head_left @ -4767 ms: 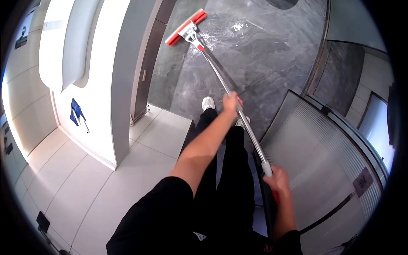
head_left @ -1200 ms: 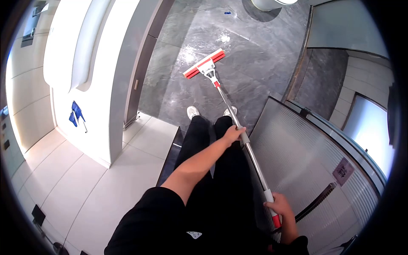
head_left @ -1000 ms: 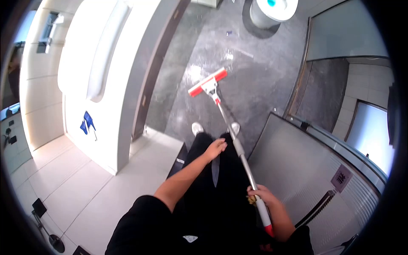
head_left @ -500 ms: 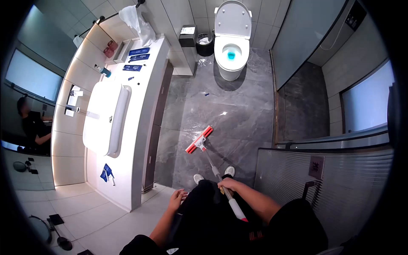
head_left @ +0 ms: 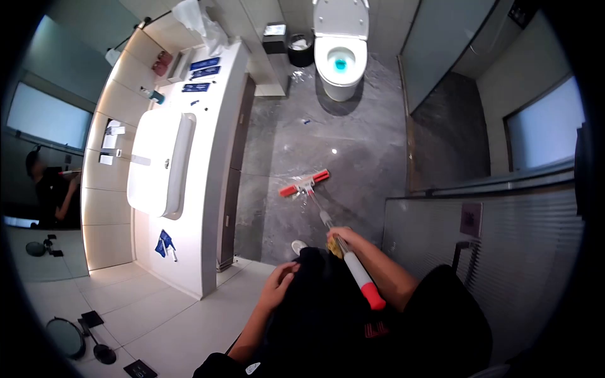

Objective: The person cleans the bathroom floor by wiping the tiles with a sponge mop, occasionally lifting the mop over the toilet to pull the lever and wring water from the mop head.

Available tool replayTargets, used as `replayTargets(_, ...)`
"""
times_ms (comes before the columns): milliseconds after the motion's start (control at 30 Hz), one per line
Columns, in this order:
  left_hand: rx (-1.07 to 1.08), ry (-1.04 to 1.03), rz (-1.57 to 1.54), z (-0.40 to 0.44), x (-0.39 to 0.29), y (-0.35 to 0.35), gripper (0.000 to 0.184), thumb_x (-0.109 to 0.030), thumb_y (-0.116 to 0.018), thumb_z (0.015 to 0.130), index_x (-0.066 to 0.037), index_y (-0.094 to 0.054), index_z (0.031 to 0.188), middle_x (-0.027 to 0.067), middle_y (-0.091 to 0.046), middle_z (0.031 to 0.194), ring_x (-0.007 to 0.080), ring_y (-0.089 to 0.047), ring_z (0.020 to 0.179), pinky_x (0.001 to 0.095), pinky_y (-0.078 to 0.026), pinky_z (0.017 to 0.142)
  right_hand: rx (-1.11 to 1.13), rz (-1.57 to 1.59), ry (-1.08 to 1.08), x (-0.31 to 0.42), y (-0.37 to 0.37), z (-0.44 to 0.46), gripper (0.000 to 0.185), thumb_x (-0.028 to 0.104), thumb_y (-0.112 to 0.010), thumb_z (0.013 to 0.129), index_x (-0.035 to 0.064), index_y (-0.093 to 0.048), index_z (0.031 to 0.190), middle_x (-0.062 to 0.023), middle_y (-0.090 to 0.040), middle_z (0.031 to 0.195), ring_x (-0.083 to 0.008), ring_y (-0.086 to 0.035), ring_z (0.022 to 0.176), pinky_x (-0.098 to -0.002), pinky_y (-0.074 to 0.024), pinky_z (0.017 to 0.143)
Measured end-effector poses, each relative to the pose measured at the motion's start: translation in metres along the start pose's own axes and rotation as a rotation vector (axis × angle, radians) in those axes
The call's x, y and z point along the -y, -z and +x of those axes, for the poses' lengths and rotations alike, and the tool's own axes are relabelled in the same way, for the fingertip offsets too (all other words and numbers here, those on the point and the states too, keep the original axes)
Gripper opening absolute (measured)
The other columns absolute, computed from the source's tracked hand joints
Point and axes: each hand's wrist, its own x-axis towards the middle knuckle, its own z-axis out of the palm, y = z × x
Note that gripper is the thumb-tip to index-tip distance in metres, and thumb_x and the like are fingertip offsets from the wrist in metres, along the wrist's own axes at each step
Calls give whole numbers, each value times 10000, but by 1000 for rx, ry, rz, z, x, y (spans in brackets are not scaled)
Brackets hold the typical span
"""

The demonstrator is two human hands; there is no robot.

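My right hand (head_left: pixel 343 238) is wrapped round the shaft of a mop (head_left: pixel 325 218), which slants down and away from me. Something yellowish shows beside that grip, too small to make out. The mop's red head (head_left: pixel 305 183) lies on the wet grey floor (head_left: pixel 277 142), nearly crosswise. At the near end, the white grip with a red tip (head_left: pixel 372 295) points back toward my body. My left hand (head_left: pixel 279 285) hangs near my dark-clothed thigh, holding nothing, its fingers loosely extended. A white shoe (head_left: pixel 299 246) shows ahead of my legs.
Ahead stands a toilet (head_left: pixel 341 65) with blue water, beside a black bin (head_left: pixel 301 51). Left runs a counter (head_left: pixel 211 189) with a basin (head_left: pixel 154 164) and blue packets (head_left: pixel 196 87). A ribbed glass panel (head_left: pixel 422 236) borders the right. A small blue scrap (head_left: pixel 307 121) lies on the floor.
The mop head has moved forward and turned more crosswise. My right hand has moved forward with the shaft, exposing its red end. My left hand has shifted slightly right; one shoe is now hidden.
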Motion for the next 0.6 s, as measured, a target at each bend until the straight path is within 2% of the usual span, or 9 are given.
replayTargets(67,145,-241,-2,17,-69,-26,441,-293,-469,936,-13,-453,1276,169,-492,1286,277,-442,1236,385,-317,1035,192,83,-17,9,-2,9,181,221,-573,783,67,-529,699,-82,-545,604,-221,-555,514,-347,-476,491)
replayTargets(167,414,-574,168,45,-137,-41,632,-512,-461,886,-23,-450,1286,179,-450,1323,327,-353,1302,450,-225,1080,180,169,193,19,-16,29,217,260,-543,802,61,-541,714,-90,-562,636,-225,-560,534,-348,-480,507)
replayTargets(233,532,-638,131,53,-150,-54,699,-602,-456,844,-26,-487,1238,175,-452,1316,348,-366,1284,474,-227,1070,153,211,347,33,-19,31,246,288,-523,813,60,-548,726,-94,-568,644,-228,-559,536,-347,-478,504)
replayTargets(267,508,-654,271,56,-162,-52,688,-636,-460,818,-41,-534,1155,158,-480,1257,352,-390,1257,471,-239,1063,117,183,438,38,-14,35,259,302,-516,815,60,-551,729,-95,-569,646,-229,-557,539,-350,-474,502)
replayTargets(333,617,-647,312,81,-165,-46,627,-604,-494,812,-45,-549,1092,143,-496,1189,358,-404,1235,475,-244,1059,58,127,591,46,-8,46,288,329,-502,819,59,-558,734,-97,-570,649,-230,-555,544,-355,-467,496)
replayTargets(367,668,-636,334,93,-165,-44,597,-588,-512,809,-48,-557,1061,136,-505,1155,361,-411,1224,477,-247,1057,64,191,557,53,-4,47,293,334,-500,820,63,-553,723,-94,-564,643,-230,-548,539,-355,-463,492)
replayTargets(500,627,-594,296,132,-174,-50,295,-292,-635,790,-52,-547,936,120,-502,1051,337,-427,1202,467,-228,1084,110,356,494,125,-3,26,303,342,-491,825,82,-527,676,-79,-535,612,-227,-520,509,-351,-450,478)
replayTargets(533,620,-519,285,144,-172,-49,172,-156,-596,781,-56,-547,912,117,-505,1114,349,-361,1287,466,-204,1095,118,370,494,142,7,29,303,342,-488,827,88,-520,664,-75,-528,604,-226,-513,499,-349,-447,475)
replayTargets(600,549,-427,227,182,-152,-53,156,-162,-528,766,-57,-543,881,128,-489,1208,352,-279,1342,456,-175,1100,107,439,471,175,47,62,296,335,-487,828,99,-509,651,-71,-520,598,-224,-504,490,-342,-445,472)
